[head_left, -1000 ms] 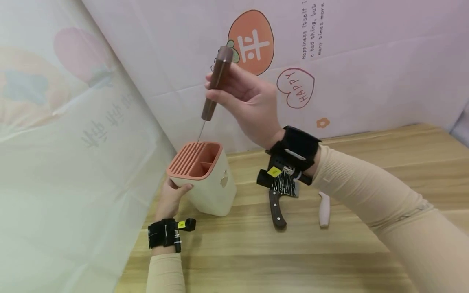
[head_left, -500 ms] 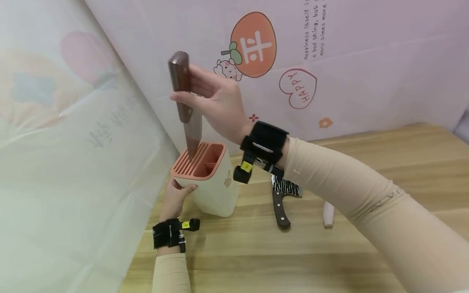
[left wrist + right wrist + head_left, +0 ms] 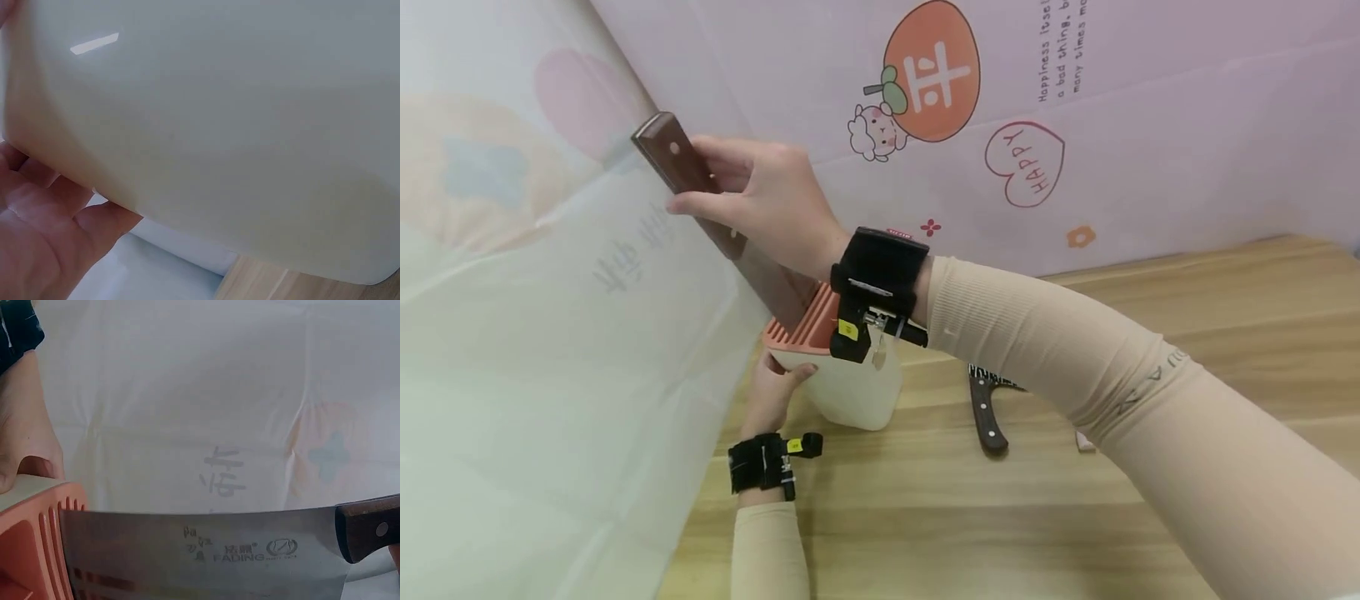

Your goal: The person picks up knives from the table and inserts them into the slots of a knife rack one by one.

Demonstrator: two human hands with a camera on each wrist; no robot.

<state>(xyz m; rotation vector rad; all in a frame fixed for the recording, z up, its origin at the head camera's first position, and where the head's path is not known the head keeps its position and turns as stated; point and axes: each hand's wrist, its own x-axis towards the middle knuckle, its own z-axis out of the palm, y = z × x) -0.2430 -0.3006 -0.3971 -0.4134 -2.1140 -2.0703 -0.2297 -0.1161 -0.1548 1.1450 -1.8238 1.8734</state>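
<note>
A broad-bladed kitchen knife [image 3: 767, 287] slants over the cream knife holder [image 3: 853, 404] in the head view. My right hand [image 3: 775, 200] pinches its brown riveted handle between thumb and fingers. In the right wrist view, the end of the knife [image 3: 206, 550] meets the slots in the orange top of the holder [image 3: 31, 544]. My left hand [image 3: 769, 392] grips the holder's near left side, thumb on the front below the rim. The left wrist view has the holder's smooth wall [image 3: 206, 125] with fingers of the left hand [image 3: 44, 231] curled along its edge.
A cleaver [image 3: 987, 417] with a dark handle and a black-and-white patterned blade lies on the wooden table [image 3: 970, 517], partly behind my right arm. The end of a pale handle [image 3: 1085, 442] shows beside the right sleeve. Printed cloth [image 3: 760, 50] hangs behind and to the left.
My right hand has moved left and turned the knife, so its handle now leans left and the broad blade shows, its end at the slots. The left hand keeps its hold.
</note>
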